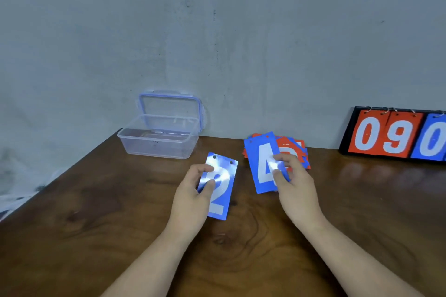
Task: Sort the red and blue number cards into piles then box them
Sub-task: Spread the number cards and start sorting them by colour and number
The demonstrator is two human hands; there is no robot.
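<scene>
Left hand (193, 196) pinches blue "2" card (220, 190) above brown wooden worktop (96, 212). Right hand (293, 184) grips blue "4" card (264, 164) over mixed red-blue card pile (298, 149). Clear plastic box (158, 143) (lid raised) near wall, well left of pile.

Covered cards, a clipped scoreboard, glare on a number

The fingers (281, 160) of the right hand (298, 193) cover the right side of the blue 4 card (261, 166). That card hides much of the loose card pile (298, 149) just behind them, so the pile's numbers cannot be read. The left hand (193, 202) covers the left edge of the blue 2 card (223, 200), whose top half is washed out by glare. Far right of the fingers, the scoreboard (391, 134) is cut by the picture's edge partway through its third digit. Both forearms run off the bottom edge.
</scene>
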